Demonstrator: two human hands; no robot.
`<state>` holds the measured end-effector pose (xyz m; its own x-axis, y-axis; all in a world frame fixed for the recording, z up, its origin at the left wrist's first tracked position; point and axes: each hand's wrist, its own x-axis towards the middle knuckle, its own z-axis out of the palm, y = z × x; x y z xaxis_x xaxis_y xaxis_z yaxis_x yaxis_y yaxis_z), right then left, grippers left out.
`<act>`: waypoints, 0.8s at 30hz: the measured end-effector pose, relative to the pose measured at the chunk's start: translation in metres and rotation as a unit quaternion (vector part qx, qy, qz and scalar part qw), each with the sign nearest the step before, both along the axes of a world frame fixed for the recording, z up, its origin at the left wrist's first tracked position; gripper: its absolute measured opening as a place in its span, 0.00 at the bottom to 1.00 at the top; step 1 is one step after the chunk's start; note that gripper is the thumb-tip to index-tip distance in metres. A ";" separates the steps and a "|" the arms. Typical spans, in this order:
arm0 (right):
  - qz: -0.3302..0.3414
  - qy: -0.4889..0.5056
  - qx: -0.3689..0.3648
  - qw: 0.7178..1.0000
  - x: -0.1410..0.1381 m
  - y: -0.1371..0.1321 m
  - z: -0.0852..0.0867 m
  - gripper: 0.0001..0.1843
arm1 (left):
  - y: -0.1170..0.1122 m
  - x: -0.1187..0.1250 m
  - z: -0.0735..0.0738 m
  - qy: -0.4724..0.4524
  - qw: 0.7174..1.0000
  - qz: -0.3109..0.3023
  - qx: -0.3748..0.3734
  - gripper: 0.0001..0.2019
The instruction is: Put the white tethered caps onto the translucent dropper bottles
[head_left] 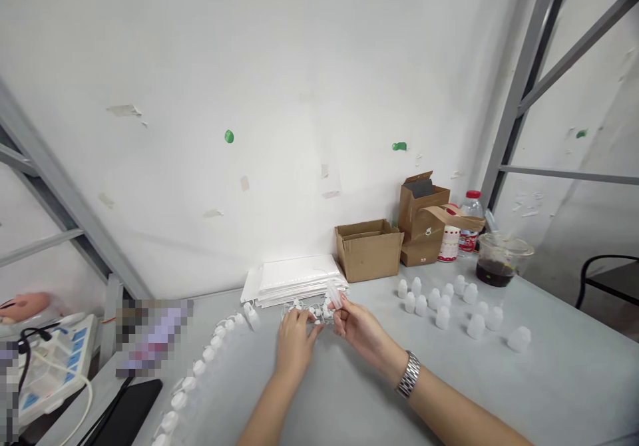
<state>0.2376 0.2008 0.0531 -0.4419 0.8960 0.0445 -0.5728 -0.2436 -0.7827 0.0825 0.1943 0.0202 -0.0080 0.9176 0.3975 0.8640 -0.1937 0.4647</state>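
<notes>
My right hand (357, 331) pinches a translucent white plastic cover (333, 295) between thumb and fingers, tilted up over the tangle. To its left, my left hand (294, 341) has its fingers bent round part of a white string of lights (314, 312); the exact piece in its grip is partly hidden. The string lies in a loose heap behind both hands. A row of small white lamp pieces (199, 367) curves along the table's left side. Several frosted white covers (442, 317) stand on the right, and one cover (519, 339) lies tipped nearer the edge.
Behind the hands lie stacked flat white sheets (294, 279), beside an open cardboard box (369, 256). A brown paper bag (422, 226), a red-capped bottle (472, 220) and a clear bowl of dark liquid (499, 266) stand right. A black phone-like slab (127, 409) and power strip (62, 366) are left.
</notes>
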 end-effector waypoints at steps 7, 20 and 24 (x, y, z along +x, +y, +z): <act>0.004 -0.023 0.023 0.999 -0.002 -0.004 0.000 0.14 | 0.000 -0.002 0.003 -0.157 0.987 -0.025 0.003 0.02; 0.007 -0.051 0.027 0.998 -0.005 -0.005 -0.005 0.17 | -0.003 -0.009 0.035 -0.527 0.848 0.000 -0.059 0.15; 0.045 -0.055 0.019 0.997 -0.008 -0.008 -0.007 0.21 | -0.005 -0.005 0.038 -0.728 0.665 -0.048 -0.161 0.14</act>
<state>0.2296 0.1931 0.0465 -0.5240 0.8514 0.0238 -0.4595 -0.2591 -0.8495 0.0772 0.1891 0.0586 -0.1057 0.9772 -0.1843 -0.5554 0.0957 0.8261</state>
